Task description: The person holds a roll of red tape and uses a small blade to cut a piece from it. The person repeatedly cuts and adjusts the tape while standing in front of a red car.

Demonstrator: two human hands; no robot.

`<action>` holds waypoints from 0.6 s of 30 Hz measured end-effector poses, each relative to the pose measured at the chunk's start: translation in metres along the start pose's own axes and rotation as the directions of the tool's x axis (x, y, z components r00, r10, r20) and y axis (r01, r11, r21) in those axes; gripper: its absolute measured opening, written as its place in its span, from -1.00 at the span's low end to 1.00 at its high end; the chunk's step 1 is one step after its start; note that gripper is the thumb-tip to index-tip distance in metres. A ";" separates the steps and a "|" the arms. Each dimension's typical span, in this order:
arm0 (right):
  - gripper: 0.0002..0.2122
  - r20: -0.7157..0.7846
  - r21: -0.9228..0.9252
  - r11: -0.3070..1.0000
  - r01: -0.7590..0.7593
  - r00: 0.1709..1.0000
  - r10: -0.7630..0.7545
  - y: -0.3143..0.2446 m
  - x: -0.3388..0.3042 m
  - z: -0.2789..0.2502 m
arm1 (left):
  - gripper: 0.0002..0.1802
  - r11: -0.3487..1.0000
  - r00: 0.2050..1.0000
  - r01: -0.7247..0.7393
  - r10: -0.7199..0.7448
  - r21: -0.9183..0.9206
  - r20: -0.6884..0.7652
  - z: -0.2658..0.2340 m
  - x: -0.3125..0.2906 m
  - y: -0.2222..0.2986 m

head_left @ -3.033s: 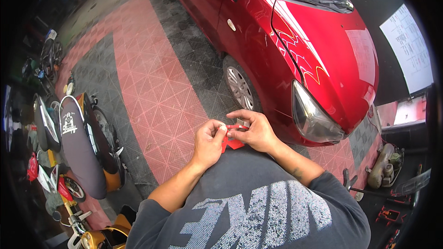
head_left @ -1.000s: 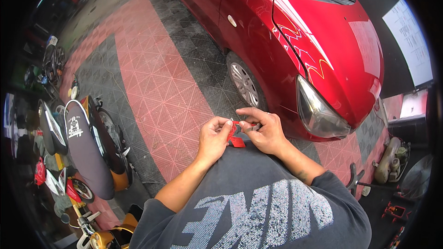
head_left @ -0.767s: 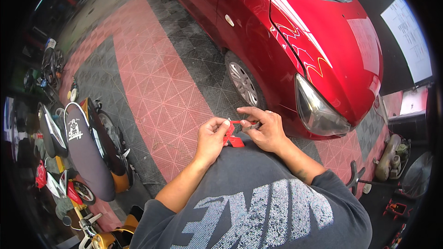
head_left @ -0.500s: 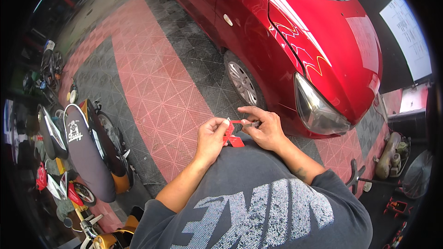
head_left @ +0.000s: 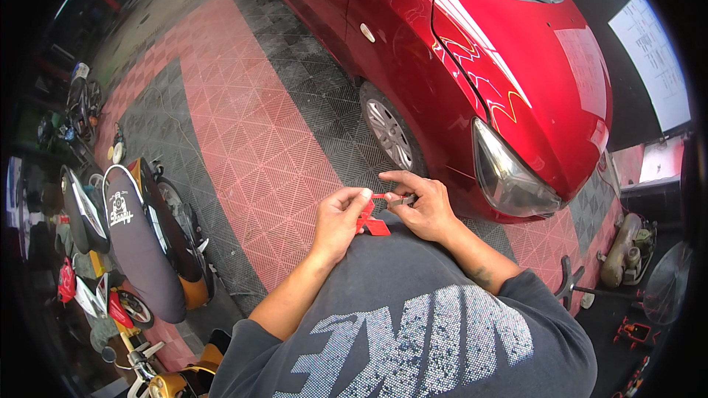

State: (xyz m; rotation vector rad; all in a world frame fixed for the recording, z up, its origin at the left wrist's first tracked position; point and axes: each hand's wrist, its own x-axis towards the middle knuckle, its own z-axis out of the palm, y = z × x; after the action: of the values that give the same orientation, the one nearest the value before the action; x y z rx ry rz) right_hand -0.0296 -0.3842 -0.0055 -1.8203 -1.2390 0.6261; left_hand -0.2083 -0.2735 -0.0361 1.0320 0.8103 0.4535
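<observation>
My left hand [head_left: 336, 222] pinches a red, flat piece with diamond-shaped arms [head_left: 377, 228] between thumb and fingers, just in front of my dark shirt. One thin red arm of the piece reaches across to my right hand [head_left: 426, 212]. There, thumb and bent fingers close on a small grey, metal-looking tool [head_left: 405, 199], its tip against or very near the red arm. What kind of tool it is I cannot make out. The right index finger stretches out above it. Fingers hide part of the red piece.
A red car [head_left: 509, 66] stands ahead to the right, its headlight [head_left: 509, 169] and front wheel [head_left: 389, 133] close beyond my hands. Parked scooters [head_left: 144, 243] line the left. A stand with a round disc [head_left: 667, 282] and metal machine [head_left: 629, 250] are at right, on red-and-grey floor tiles [head_left: 236, 125].
Both hands stay in nearly the same place and keep their holds. A small whitish tip beside the left thumb no longer shows, and the grey tool has shifted slightly.
</observation>
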 end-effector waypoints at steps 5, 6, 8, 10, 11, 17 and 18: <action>-0.55 0.012 -0.002 1.000 -0.016 1.000 0.016 -0.001 0.000 -0.001 | -0.75 0.993 1.000 0.007 -0.010 0.116 0.022 -0.002 0.001 -0.003; -0.55 0.009 0.000 1.000 -0.021 1.000 0.021 0.000 0.000 -0.001 | -0.76 0.992 1.000 -0.005 0.001 0.127 0.031 -0.001 0.000 -0.002; -0.55 0.003 0.000 0.999 -0.033 0.999 0.033 0.000 -0.001 -0.001 | -0.77 0.988 0.999 -0.028 0.021 0.151 0.049 0.002 -0.001 0.000; -0.55 -0.002 -0.002 0.999 -0.048 0.999 0.048 0.000 -0.002 -0.003 | -0.79 0.987 0.998 -0.031 0.022 0.157 0.062 0.003 -0.002 0.000; -0.54 0.001 0.000 0.999 -0.054 0.999 0.054 0.001 -0.003 -0.003 | -0.80 0.986 0.997 -0.033 0.022 0.161 0.070 0.003 -0.001 0.000; -0.53 -0.007 0.022 0.998 -0.060 0.998 0.060 0.006 -0.008 -0.003 | -0.83 0.995 0.994 -0.036 0.027 0.090 0.102 0.005 0.000 -0.005; -0.53 -0.012 0.027 0.998 -0.054 0.998 0.054 0.006 -0.008 -0.002 | -0.83 0.995 0.994 -0.040 0.031 0.087 0.107 0.005 -0.001 -0.004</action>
State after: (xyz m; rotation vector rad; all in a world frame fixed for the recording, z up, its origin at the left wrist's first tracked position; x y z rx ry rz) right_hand -0.0280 -0.3934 -0.0100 -1.8384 -1.1709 0.6571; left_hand -0.2051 -0.2794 -0.0383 1.1447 0.7236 0.3924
